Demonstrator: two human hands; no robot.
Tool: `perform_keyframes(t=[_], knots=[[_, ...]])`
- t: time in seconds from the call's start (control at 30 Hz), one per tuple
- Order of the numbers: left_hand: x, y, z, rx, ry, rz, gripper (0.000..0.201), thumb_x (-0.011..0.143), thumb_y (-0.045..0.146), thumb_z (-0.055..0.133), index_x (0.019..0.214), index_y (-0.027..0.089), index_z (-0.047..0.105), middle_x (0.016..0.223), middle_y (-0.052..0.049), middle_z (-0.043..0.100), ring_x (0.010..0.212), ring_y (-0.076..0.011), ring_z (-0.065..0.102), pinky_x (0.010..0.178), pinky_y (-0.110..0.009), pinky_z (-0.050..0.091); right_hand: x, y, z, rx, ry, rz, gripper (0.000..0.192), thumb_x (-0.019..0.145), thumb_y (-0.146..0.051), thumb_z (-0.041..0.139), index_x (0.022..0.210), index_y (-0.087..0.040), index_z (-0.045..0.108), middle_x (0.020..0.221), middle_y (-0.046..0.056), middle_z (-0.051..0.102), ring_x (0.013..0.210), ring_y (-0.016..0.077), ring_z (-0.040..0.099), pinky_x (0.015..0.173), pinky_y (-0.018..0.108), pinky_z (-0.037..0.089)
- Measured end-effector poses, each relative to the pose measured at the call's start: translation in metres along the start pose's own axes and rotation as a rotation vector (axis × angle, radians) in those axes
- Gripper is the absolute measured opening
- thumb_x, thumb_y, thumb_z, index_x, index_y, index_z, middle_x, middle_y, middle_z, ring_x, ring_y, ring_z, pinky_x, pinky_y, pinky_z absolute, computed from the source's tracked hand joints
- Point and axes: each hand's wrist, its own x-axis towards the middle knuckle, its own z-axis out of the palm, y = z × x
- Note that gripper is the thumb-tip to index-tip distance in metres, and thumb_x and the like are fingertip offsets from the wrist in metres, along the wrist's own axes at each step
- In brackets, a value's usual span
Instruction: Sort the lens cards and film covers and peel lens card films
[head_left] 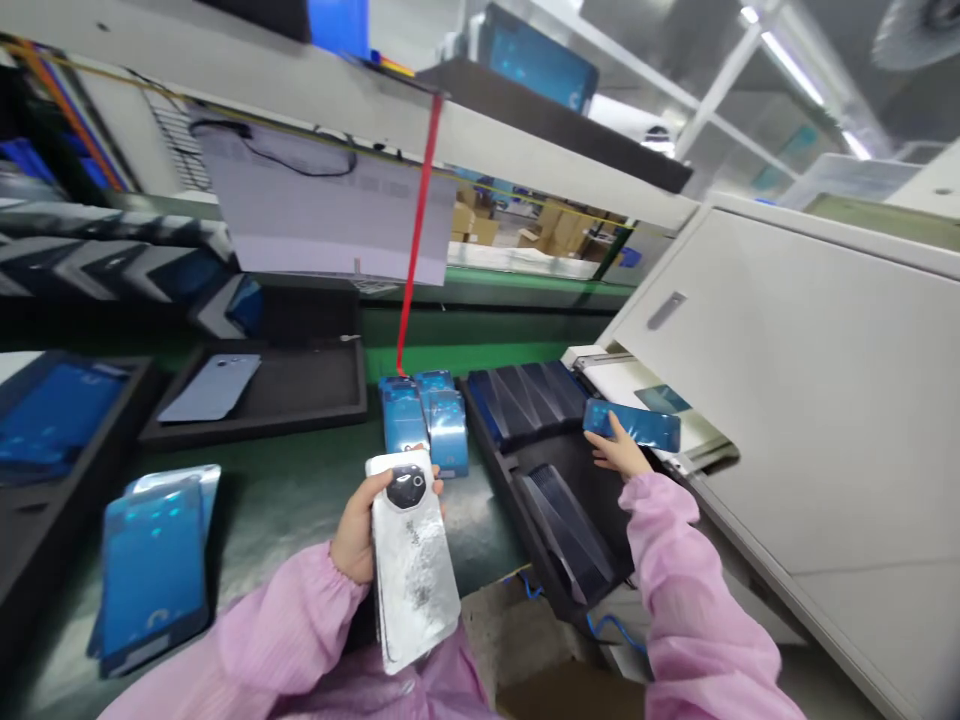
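My left hand (pixel 356 530) is closed around a glossy white phone back cover (pixel 416 590) with a dark round camera area; a second edge shows beneath it. Out to the right, my right hand (pixel 622 455) grips the left end of a blue film-covered phone panel (pixel 649 427), its thumb on top. That panel is over the slot of a white machine (pixel 810 400), where another panel (pixel 663 399) lies on a pale conveyor bed. Just beyond my left hand, blue-filmed panels (pixel 448 430) lie in two groups on the green bench.
A black tray (pixel 517 520) holding dark panels stands beside the machine. To the left are a black tray (pixel 315 385) with one grey cover, and stacked blue-filmed panels (pixel 154 570). A red strap (pixel 420 230) hangs from the shelf (pixel 547 140) above.
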Motion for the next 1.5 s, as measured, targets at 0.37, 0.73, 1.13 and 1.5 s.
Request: perform_keyframes(t=[0.37,0.73,1.13,1.5], knots=[[0.005,-0.009,-0.002,0.057,0.038,-0.118,0.049,0.083,0.032,0.054,0.129,0.017,0.048,0.096,-0.011,0.069,0.08,-0.0242,0.067,0.071,-0.04,0.053,-0.073,-0.049,-0.027,0.485,-0.146,-0.348,0.072,0.064,-0.032,0.076,0.127,-0.027,0.04,0.089,0.0,0.063,0.067,0.0139,0.063,0.056,0.031,0.059],[-0.001,-0.03,-0.004,0.043,-0.075,-0.319,0.058,0.082,0.053,0.051,0.12,0.01,0.055,0.096,-0.015,0.07,0.085,-0.0316,0.067,0.081,-0.046,0.048,-0.158,-0.093,0.049,0.146,-0.664,-1.358,0.024,0.092,-0.017,0.042,0.083,-0.019,0.065,0.095,0.007,0.071,0.115,0.02,0.056,0.092,0.04,0.052],[-0.015,-0.037,-0.05,0.062,-0.027,-0.39,0.043,0.074,0.052,0.055,0.093,0.014,0.065,0.075,-0.011,0.071,0.073,-0.03,0.068,0.072,-0.044,0.05,-0.21,-0.066,0.064,-0.394,-0.924,-1.103,0.054,0.079,-0.004,0.042,0.129,-0.023,0.05,0.139,0.005,0.048,0.138,0.0239,0.027,0.11,0.053,0.025],[-0.034,-0.033,0.018,0.573,0.116,0.458,0.1,0.054,0.016,0.082,0.138,0.039,0.033,0.115,0.002,0.065,0.104,-0.0216,0.062,0.089,-0.026,0.047,-0.247,-0.043,0.09,0.284,-0.873,-0.567,0.137,0.052,-0.037,0.086,0.145,-0.026,-0.013,0.154,0.013,0.012,0.14,0.0291,0.02,0.113,0.047,0.023]])
